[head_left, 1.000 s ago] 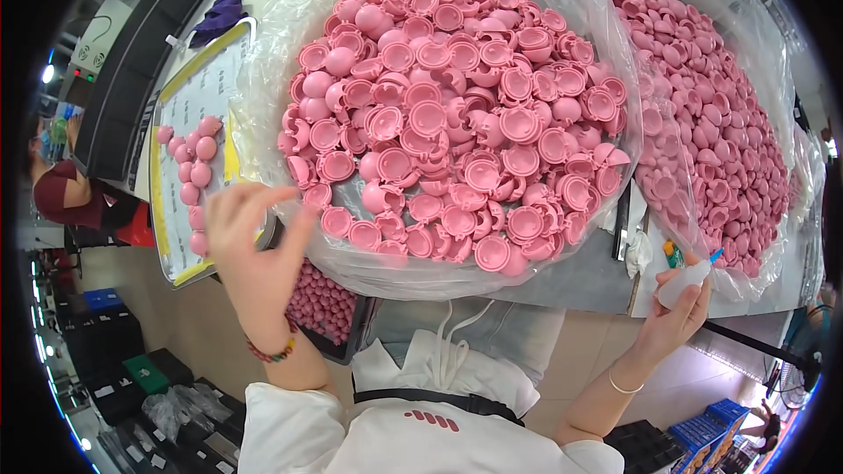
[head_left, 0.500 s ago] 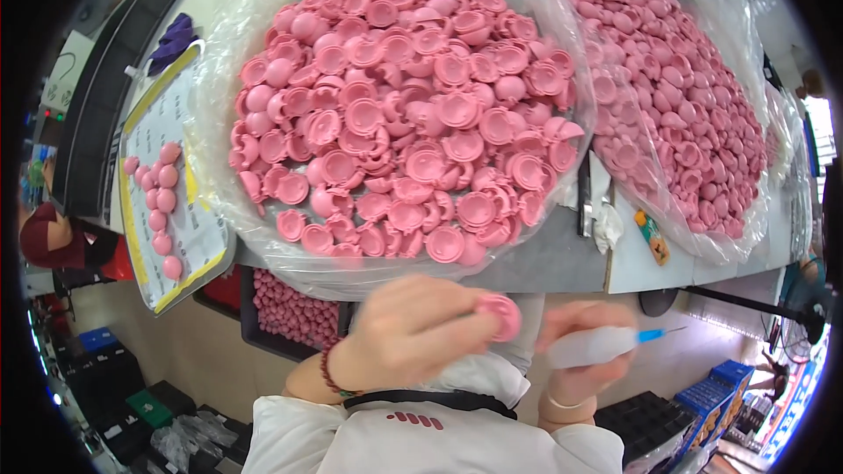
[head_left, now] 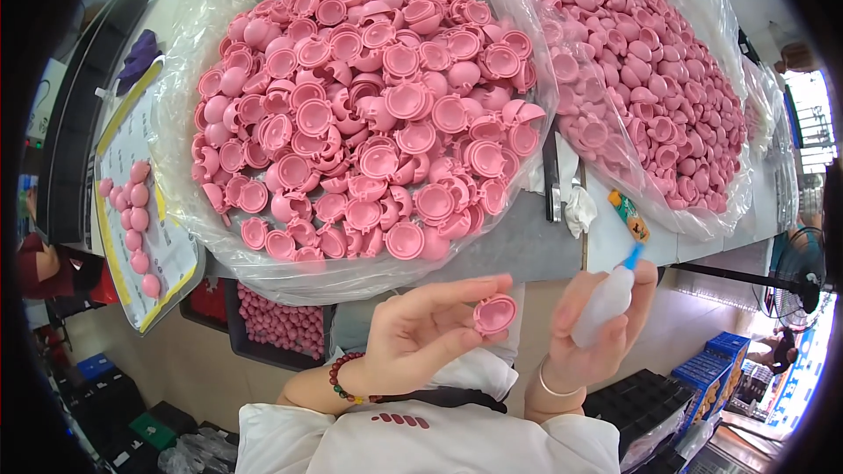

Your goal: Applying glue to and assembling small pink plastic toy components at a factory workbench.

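Between the thumb and fingers of my left hand (head_left: 417, 329) sits a pink round half-shell (head_left: 494, 314), its hollow side showing. My right hand (head_left: 580, 355) is wrapped round a translucent white squeeze bottle (head_left: 604, 309) with a blue needle tip, which points upward. Both hands are in front of the table's near edge, apart from each other. Beyond them, a clear plastic bag (head_left: 180, 202) lies spread with a big heap of similar pink half-shells (head_left: 378, 114).
A second bag of pink shells (head_left: 650, 79) lies at the right. A tray (head_left: 180, 268) with several closed pink balls (head_left: 139, 219) is at the left. Nearby are crumpled tissue (head_left: 580, 209) and an orange-green tube (head_left: 629, 214). Below stands a dark crate (head_left: 237, 320) of pink pieces.
The bottle has swung from pointing right to pointing up. My left hand has turned and its fingers have straightened, with the half-shell's hollow now showing. The whole view has shifted slightly.
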A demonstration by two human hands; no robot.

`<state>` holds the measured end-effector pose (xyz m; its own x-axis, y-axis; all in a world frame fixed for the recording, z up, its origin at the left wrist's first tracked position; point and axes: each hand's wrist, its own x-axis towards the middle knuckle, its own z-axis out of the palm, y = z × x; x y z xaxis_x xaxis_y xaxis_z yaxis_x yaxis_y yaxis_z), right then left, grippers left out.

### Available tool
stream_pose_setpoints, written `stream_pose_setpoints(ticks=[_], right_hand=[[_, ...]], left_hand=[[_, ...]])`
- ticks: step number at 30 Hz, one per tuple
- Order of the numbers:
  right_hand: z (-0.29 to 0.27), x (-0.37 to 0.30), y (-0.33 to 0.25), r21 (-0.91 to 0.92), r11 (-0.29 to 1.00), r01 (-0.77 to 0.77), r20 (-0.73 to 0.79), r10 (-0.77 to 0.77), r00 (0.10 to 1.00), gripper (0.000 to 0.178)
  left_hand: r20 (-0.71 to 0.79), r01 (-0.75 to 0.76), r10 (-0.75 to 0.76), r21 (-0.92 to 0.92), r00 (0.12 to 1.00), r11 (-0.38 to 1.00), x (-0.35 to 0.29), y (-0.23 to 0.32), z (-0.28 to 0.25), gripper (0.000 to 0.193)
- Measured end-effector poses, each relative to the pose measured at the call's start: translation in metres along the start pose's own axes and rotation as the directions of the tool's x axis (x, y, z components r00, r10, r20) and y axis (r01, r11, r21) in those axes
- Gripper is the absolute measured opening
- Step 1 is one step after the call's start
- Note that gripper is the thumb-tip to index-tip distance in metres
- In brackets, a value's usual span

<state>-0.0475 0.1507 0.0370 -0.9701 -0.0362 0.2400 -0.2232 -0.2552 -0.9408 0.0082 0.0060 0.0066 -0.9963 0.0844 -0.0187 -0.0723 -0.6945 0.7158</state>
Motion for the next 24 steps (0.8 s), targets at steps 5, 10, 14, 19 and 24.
stream_pose_setpoints(ticks=[5, 10, 14, 19, 24], right_hand=[[-0.016, 0.001, 0.01, 0.145, 0.978, 0.152, 0.061, -0.162, 0.985, 0.042], [-0.016, 0.002, 0.008, 0.012, 0.925, 0.38, 0.128, -0.378, 0.917, 0.049], [-0.019, 0.001, 0.011, -0.089, 0.837, 0.539, 0.297, -0.494, 0.817, 0.059], [-0.017, -0.002, 0.008, -0.142, 0.834, 0.532, 0.334, -0.466, 0.82, 0.06], [-0.015, -0.002, 0.007, -0.17, 0.835, 0.523, 0.324, -0.454, 0.83, 0.058]], left_hand=[[0.022, -0.038, 0.036, 0.085, 0.999, 0.996, -0.003, -0.002, -0.005, 0.041], [0.032, -0.172, 0.17, 0.105, 0.985, 0.98, -0.001, -0.007, -0.005, 0.037], [0.031, -0.119, 0.116, 0.148, 0.993, 0.982, -0.002, -0.004, -0.007, 0.04], [0.032, -0.112, 0.109, 0.147, 0.994, 0.983, -0.002, -0.003, -0.006, 0.041], [0.025, -0.099, 0.096, 0.138, 0.995, 0.986, -0.002, -0.003, -0.005, 0.042]])
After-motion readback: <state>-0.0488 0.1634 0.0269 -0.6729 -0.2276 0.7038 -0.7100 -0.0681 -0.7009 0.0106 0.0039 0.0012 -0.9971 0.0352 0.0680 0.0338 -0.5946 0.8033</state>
